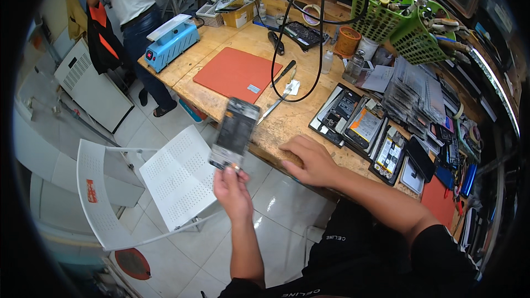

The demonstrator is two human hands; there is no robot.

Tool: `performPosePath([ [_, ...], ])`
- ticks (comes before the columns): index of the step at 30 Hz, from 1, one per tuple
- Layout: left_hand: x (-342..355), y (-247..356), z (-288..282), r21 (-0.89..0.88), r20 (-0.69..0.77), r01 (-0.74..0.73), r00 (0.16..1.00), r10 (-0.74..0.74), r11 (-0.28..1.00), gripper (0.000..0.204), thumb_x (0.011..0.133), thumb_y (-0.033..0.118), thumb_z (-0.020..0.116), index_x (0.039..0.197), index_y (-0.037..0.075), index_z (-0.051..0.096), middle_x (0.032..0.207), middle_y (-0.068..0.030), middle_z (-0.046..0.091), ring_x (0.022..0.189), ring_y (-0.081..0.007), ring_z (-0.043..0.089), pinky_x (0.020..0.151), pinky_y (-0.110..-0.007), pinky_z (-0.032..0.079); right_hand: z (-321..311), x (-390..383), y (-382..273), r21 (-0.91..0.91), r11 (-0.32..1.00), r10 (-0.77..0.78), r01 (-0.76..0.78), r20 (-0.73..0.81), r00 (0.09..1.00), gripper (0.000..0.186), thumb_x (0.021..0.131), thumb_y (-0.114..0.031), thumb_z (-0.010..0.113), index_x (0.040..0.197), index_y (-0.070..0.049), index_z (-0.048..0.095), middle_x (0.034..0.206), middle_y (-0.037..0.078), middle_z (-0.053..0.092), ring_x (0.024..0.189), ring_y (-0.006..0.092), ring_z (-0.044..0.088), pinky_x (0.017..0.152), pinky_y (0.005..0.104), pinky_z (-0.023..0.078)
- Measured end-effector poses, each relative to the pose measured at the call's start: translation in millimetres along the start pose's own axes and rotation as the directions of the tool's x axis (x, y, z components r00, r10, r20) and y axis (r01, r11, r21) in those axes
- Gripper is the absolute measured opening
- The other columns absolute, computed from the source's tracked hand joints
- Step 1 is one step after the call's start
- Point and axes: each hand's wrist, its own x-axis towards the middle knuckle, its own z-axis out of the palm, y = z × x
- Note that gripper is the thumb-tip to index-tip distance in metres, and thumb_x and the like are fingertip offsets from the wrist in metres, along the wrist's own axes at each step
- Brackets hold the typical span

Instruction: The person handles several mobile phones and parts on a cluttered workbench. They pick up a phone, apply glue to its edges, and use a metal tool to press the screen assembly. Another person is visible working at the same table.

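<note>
My left hand [234,192] is closed on the lower end of a phone frame [236,134]. Dark in the middle with silvery grey ends, the frame is held up and tilted just off the bench's front edge. Near that edge my right hand [313,161] rests on the wooden workbench [281,130], thumb and fingers apart and holding nothing. Right of it lie several opened phones [363,127] with bare batteries and boards. Beyond the held frame is an orange-red mat [229,72]; a thin metal blade tool [271,109] lies beside it.
A blue machine [172,43] stands at the bench's far left corner. Black cable [321,33] loops hang over the middle. Green baskets [381,5] of tools stand at the back right. A white chair [179,176] is at my left. Another person [132,0] stands beyond the bench.
</note>
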Motion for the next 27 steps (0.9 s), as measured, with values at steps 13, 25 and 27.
performPosePath([
  [13, 278, 63, 1, 0.089, -0.045, -0.346, 0.936, 0.350, 0.934, 0.025, 0.112, 0.021, 0.057, 0.112, -0.002, 0.066, 0.093, -0.0017, 0.062, 0.080, -0.0074, 0.057, 0.074, -0.023, 0.051, 46, 69, 6, -0.369, 0.929, 0.061, -0.019, 0.101, 0.993, 0.080, 0.083, -0.037, 0.075, 0.142, 0.010, 0.048, 0.141, 0.027, 0.051, 0.133, 0.0393, 0.047, 0.114, 0.0493, 0.036],
  [25, 586, 108, 19, 0.534, -0.209, -0.163, 0.926, 0.316, 0.830, 0.033, 0.106, 0.026, 0.064, 0.097, -0.002, 0.079, 0.069, -0.0009, 0.062, 0.051, -0.0094, 0.045, 0.048, -0.029, 0.035, 36, 75, 3, -0.312, 0.946, 0.143, -0.086, 0.164, 0.976, 0.080, 0.084, -0.036, 0.076, 0.145, 0.007, 0.047, 0.146, 0.024, 0.048, 0.136, 0.0385, 0.046, 0.114, 0.0494, 0.037],
  [27, 616, 108, 24, 0.580, -0.245, -0.149, 0.906, 0.346, 0.801, 0.033, 0.105, 0.026, 0.065, 0.099, -0.003, 0.081, 0.078, -0.0049, 0.072, 0.061, -0.0119, 0.059, 0.057, -0.029, 0.045, 35, 76, 3, -0.293, 0.950, 0.165, -0.106, 0.184, 0.969, 0.080, 0.085, -0.037, 0.075, 0.146, 0.007, 0.047, 0.147, 0.024, 0.048, 0.137, 0.0381, 0.045, 0.114, 0.0494, 0.036],
])
